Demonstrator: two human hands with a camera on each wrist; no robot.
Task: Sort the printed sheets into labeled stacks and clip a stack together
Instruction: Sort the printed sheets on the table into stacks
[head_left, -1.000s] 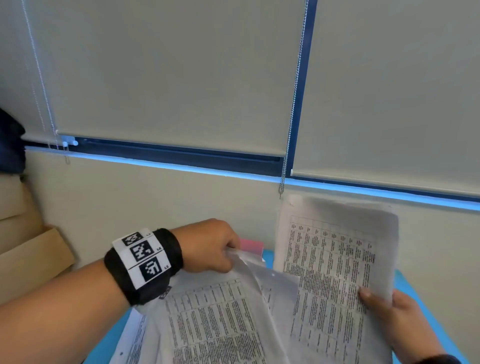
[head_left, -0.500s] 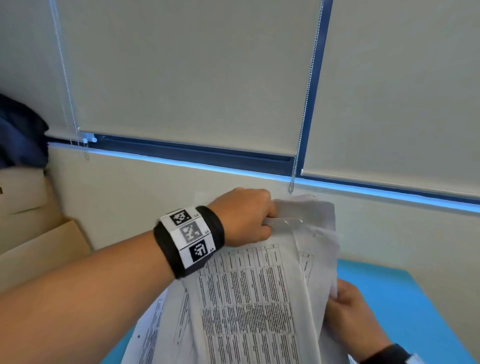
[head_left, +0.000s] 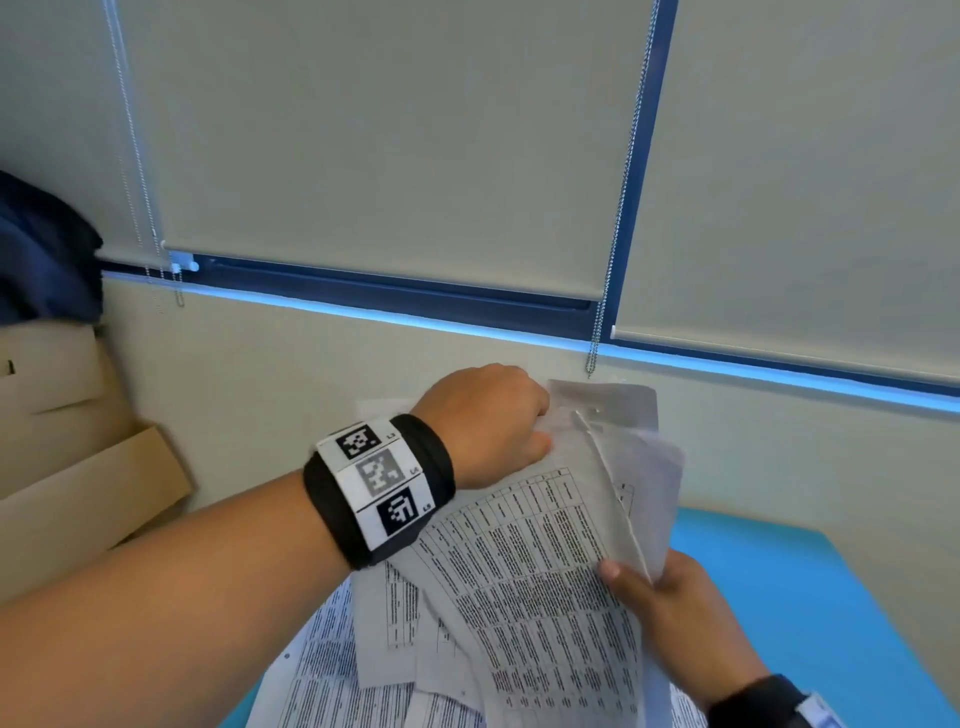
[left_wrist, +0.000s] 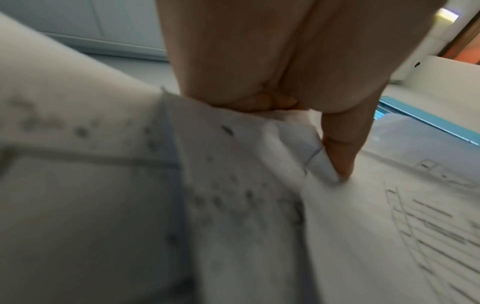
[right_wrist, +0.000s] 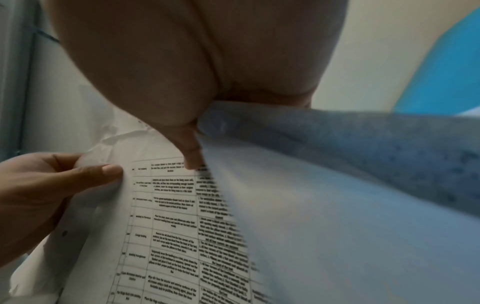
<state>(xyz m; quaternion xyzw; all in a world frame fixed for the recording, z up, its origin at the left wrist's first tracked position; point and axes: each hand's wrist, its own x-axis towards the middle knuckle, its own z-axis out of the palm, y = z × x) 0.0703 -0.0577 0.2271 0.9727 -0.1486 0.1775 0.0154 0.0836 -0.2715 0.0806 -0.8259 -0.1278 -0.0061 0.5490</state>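
A bundle of printed sheets (head_left: 540, 566) with table text is held up over the blue table (head_left: 810, 597). My left hand (head_left: 493, 415) grips the bundle's top left corner, thumb (right_wrist: 103, 174) pinching the page from the front. My right hand (head_left: 670, 613) holds the bundle's right edge low down, thumb (right_wrist: 191, 152) on the printed page and fingers behind. The top corner (left_wrist: 293, 139) is crumpled and folded where the left fingers (left_wrist: 340, 152) pinch it. More loose printed sheets (head_left: 332, 670) lie on the table beneath.
A wall with a window sill and drawn roller blinds (head_left: 415, 156) rises just behind the table, bead chains (head_left: 613, 234) hanging down. Cardboard boxes (head_left: 62, 467) stand at the left with dark cloth (head_left: 41, 249) on top.
My left hand brought its sheet across onto the pages my right hand holds, then gripped the joined bundle's top corner. The bundle rose a little and my right thumb came onto the front page.
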